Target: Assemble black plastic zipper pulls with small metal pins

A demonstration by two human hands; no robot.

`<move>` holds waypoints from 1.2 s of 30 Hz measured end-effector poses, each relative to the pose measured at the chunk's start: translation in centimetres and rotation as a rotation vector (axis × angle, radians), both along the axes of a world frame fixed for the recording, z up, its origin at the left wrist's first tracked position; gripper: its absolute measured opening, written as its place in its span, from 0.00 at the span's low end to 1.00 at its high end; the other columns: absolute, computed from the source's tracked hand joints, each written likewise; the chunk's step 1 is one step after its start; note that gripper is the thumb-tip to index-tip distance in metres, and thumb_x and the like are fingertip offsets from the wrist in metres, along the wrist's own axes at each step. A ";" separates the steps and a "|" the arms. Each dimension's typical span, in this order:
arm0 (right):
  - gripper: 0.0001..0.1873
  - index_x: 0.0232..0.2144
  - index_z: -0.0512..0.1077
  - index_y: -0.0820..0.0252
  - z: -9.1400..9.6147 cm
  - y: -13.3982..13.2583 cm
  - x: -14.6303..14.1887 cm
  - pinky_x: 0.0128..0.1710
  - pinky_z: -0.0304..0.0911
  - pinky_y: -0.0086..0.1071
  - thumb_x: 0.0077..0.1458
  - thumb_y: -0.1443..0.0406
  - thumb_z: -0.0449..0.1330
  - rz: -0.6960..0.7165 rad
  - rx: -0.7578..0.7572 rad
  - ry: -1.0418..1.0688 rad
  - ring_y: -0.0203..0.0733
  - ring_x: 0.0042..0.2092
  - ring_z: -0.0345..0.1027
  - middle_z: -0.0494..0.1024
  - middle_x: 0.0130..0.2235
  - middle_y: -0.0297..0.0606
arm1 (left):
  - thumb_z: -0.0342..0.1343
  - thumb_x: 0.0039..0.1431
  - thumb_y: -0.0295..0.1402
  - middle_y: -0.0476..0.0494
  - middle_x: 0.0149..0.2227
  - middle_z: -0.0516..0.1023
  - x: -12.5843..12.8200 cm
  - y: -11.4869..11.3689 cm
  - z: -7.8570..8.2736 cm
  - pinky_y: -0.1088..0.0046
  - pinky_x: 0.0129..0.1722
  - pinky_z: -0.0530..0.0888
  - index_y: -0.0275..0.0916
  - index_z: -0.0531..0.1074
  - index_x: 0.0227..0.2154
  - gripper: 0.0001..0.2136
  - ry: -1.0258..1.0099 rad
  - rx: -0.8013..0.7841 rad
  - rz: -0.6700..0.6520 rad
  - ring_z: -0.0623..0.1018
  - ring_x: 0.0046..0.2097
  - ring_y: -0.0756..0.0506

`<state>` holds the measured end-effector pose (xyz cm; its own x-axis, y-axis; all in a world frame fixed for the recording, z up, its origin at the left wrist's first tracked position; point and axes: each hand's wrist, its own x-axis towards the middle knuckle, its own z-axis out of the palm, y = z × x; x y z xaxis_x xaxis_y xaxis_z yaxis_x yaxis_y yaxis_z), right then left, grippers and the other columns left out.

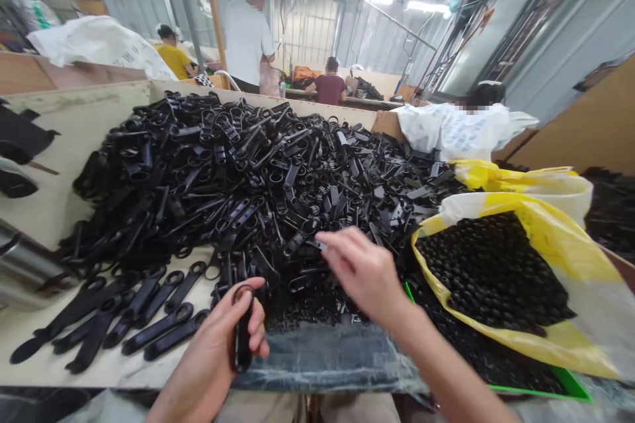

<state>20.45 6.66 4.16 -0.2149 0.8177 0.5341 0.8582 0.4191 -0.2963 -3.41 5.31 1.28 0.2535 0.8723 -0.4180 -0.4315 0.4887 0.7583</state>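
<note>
My left hand (225, 327) is wrapped around a black plastic handle (243, 337) with a ring at its upper end, held upright above the near edge of the table. My thumb lies by the ring. Blurred by motion, my right hand (360, 271) is over the front of a big heap of black plastic parts (258, 178). Its thumb and forefinger are pinched together by a small greyish piece; whether they hold it I cannot tell. Left of my left hand, several similar black handles (153, 330) lie side by side on the pale tabletop (129, 373).
At right, a yellow and white sack (565, 277) full of small black round pieces (486, 271) rests over a green tray (570, 386) of tiny black parts. A metal cylinder (24, 271) stands at left. Boards wall in the heap. Several people work farther back.
</note>
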 end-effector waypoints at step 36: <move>0.19 0.42 0.80 0.55 -7.4 -10.0 -3.7 0.32 0.66 0.28 0.60 0.48 0.67 -0.055 -0.640 1.255 0.39 0.32 0.70 0.79 0.32 0.36 | 0.53 0.67 0.48 0.49 0.20 0.71 3.0 -5.6 -3.1 0.77 0.24 0.58 0.34 0.73 0.39 0.19 -0.172 -0.280 -0.355 0.62 0.20 0.54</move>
